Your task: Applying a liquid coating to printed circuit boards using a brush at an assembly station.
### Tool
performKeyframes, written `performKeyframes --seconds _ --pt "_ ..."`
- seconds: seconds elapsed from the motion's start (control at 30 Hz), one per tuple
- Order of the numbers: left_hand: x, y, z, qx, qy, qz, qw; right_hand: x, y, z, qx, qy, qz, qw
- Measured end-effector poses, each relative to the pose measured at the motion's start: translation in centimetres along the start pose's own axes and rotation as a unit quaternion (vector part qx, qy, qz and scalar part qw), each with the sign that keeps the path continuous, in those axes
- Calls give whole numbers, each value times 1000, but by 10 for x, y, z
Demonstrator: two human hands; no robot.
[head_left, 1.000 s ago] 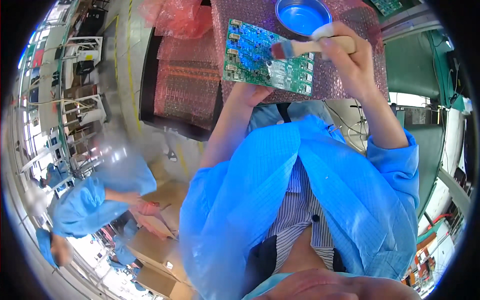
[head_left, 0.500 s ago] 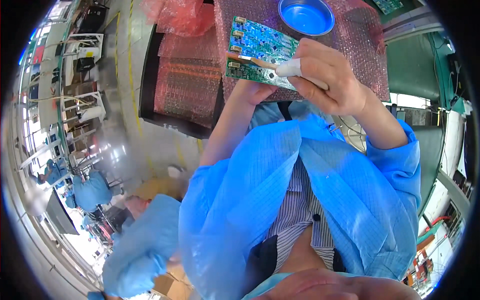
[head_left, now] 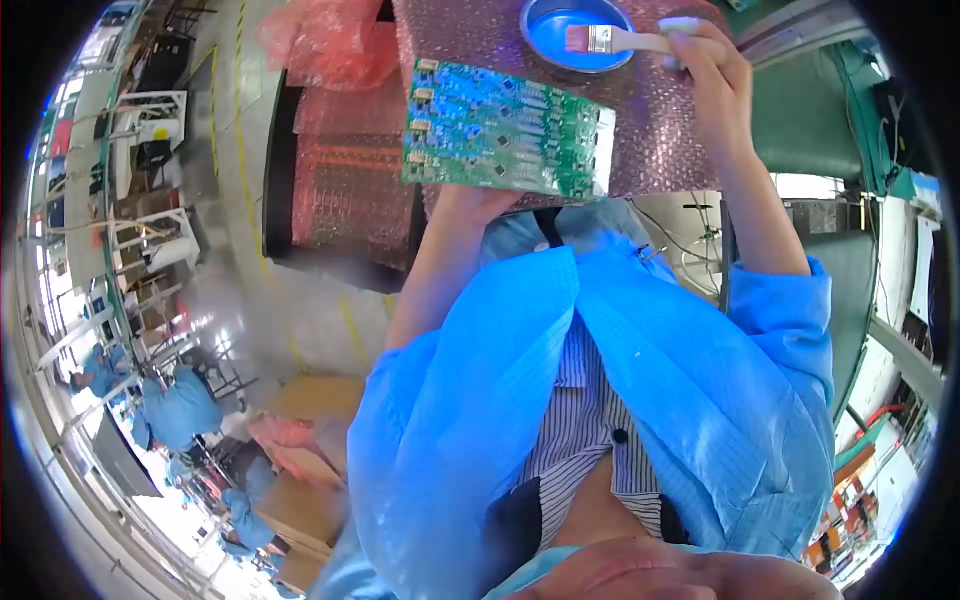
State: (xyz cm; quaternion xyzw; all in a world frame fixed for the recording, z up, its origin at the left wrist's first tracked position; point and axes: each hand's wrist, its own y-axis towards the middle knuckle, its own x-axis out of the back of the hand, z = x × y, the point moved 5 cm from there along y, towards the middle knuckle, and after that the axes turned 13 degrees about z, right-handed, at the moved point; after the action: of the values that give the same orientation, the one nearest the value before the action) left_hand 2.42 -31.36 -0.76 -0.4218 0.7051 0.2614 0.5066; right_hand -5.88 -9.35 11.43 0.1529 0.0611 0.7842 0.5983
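My left hand point(head_left: 482, 203) holds a green circuit board point(head_left: 500, 135) from beneath, near its lower edge; most of the fingers are hidden under the board. White connectors line the board's left side, and a white strip runs down its right end. In my right hand point(head_left: 712, 75) is a flat paintbrush point(head_left: 640, 41), gripped by its pale handle, with white covers on some fingertips. The brush's reddish bristles hang over a round metal bowl point(head_left: 535, 48), whose inside looks blue. That bowl stands beyond the board on pink bubble wrap point(head_left: 650, 125).
A black-edged tray point(head_left: 280, 190) with pink bubble wrap lies left of the work surface. Crumpled pink wrap point(head_left: 325, 45) sits at the far left. Cardboard boxes point(head_left: 300, 510) stand on the floor at lower left. Other people in blue point(head_left: 180, 408) are farther off.
My right hand has lifted the brush off the board and carried it right and away from me, over the bowl. The whole board now shows. A nearby person at lower left has moved mostly out of view.
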Motion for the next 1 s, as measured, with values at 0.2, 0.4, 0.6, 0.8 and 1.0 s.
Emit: performKeyframes --seconds 0.2,0.4,0.6,0.8,1.0 --pt "33 -3 14 51 102 -85 990 21 4 -74 -141 23 -63 988" --pt "20 8 21 58 -63 32 996 19 13 -89 -147 -13 -43 988" --pt "10 7 21 59 -78 47 994 20 11 -87 -168 -8 -47 985" --pt "18 3 20 50 -35 -16 998 56 5 -72 -163 -8 -85 983" --pt "7 11 17 52 -70 24 996 91 -2 -67 -144 32 -100 984"
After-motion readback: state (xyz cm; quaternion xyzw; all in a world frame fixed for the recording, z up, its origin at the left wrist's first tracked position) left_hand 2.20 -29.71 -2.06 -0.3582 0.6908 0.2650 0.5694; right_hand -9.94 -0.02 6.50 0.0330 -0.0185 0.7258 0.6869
